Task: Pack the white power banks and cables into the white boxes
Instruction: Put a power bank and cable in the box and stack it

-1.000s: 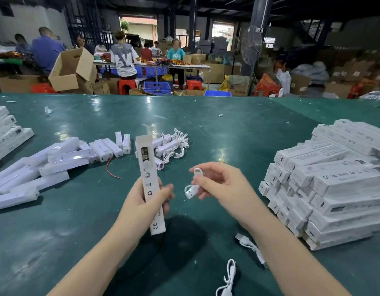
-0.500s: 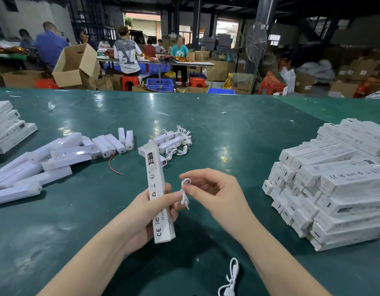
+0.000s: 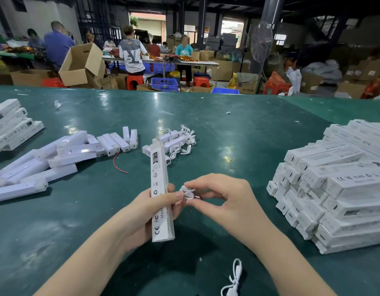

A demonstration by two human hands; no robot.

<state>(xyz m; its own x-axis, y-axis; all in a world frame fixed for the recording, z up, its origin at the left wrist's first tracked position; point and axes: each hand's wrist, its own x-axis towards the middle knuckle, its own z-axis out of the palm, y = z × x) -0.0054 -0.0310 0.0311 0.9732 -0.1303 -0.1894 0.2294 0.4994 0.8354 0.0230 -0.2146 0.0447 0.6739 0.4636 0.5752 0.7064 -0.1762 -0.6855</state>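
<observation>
- A loose white cable lies on the green surface, nearest of all, just right of the forearms.
- The left hand wraps its grip round a long white box, held nearly upright above the surface.
- Touching the box's right side, the right hand pinches a coiled cable.
- Right of the box, packed boxes are stacked high.
- Left of it lie loose power banks and a red wire.
- Beyond the box sit more cables.
- Past the surface's far edge: cardboard cartons, red stools, blue crates, a fan and workers at tables.
</observation>
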